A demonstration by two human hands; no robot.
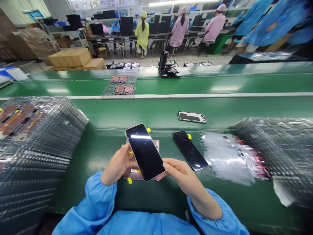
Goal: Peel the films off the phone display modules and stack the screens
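Observation:
A black phone screen panel [145, 151] with a small yellow tab at its top is held above a pink phone frame [137, 174]. My left hand [118, 163] grips the panel's left edge and the frame beneath it. My right hand [179, 173] holds the panel's lower right corner. A second black screen panel [190, 150] with a yellow tab lies on the green bench to the right. Further back, a phone back frame [192, 117] lies flat on the green conveyor belt [156, 111].
A tall stack of clear plastic trays [36, 153] stands at the left and another stack [281, 153] at the right, with peeled clear films [230, 156] beside it. A tray of pink frames [120, 85] lies across the belt. A black fixture [167, 65] and seated workers are beyond.

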